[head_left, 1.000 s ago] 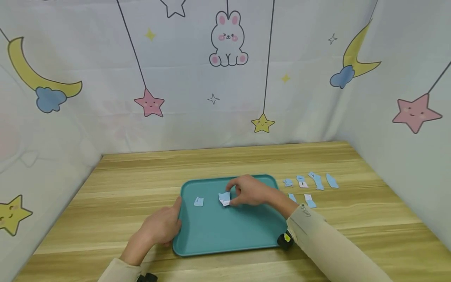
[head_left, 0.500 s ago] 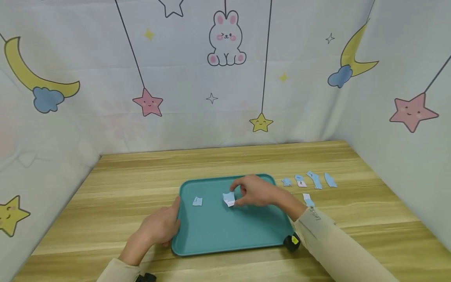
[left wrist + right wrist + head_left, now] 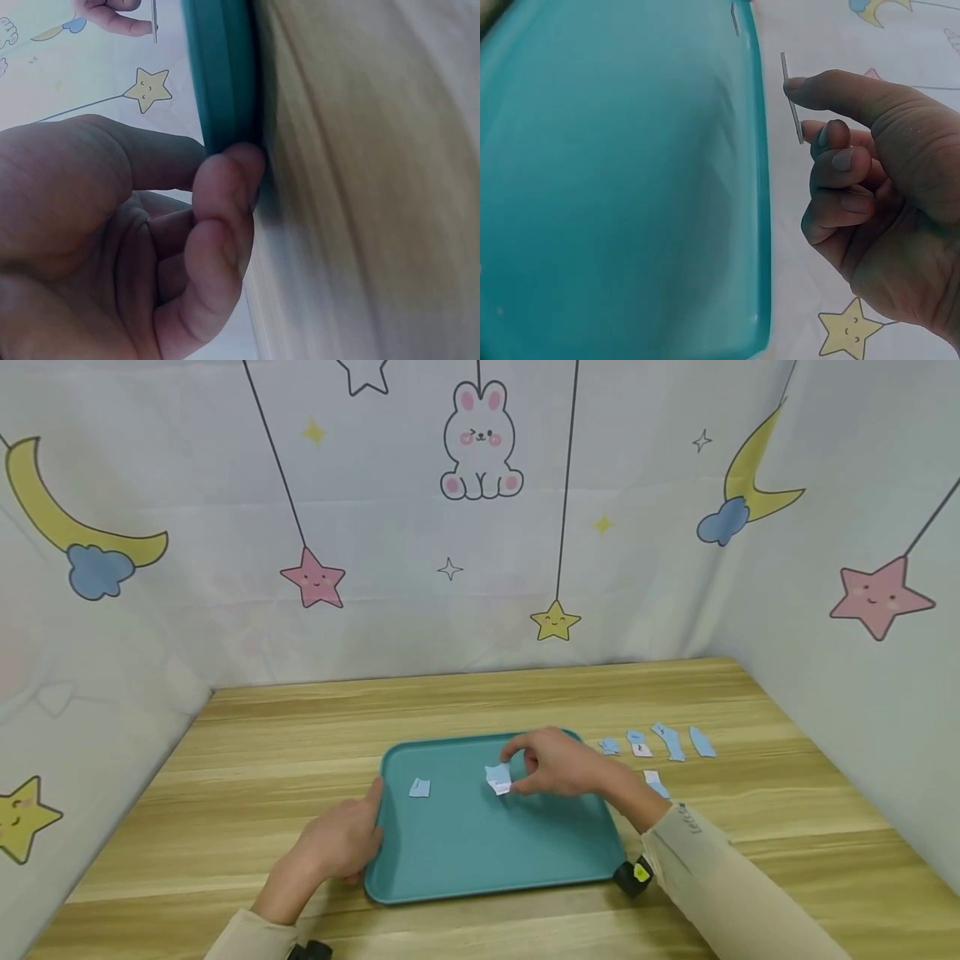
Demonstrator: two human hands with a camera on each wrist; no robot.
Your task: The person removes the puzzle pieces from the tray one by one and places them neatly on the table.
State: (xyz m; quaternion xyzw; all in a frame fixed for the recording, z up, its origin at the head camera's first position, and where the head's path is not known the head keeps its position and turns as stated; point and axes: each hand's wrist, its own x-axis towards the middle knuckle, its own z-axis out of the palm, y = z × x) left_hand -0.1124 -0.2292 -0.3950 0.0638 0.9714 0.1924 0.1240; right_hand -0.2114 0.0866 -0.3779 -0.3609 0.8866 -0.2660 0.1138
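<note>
A green tray (image 3: 480, 852) lies on the wooden table, with my left hand (image 3: 341, 839) at its left edge. In the left wrist view, the thumb and curled fingers of that hand grip the tray's rim (image 3: 225, 82). My right hand (image 3: 566, 764) pinches a flat light blue and white puzzle piece (image 3: 498, 778) between thumb and finger. Seen edge-on in the right wrist view, this thin piece (image 3: 794, 111) stands off the tray's surface. Another small blue puzzle piece (image 3: 419, 788) lies in the tray's left part.
Right of the tray, several loose pieces rest on the table, among them a curved blue one (image 3: 670, 742), a pointed blue one (image 3: 702, 742) and a white-and-blue one (image 3: 656, 783). A printed cloth (image 3: 405, 635) with stars and a bunny hangs behind the table.
My right hand has shifted to the right over the tray, carrying the pinched puzzle piece with it. The left hand keeps its place on the tray's edge.
</note>
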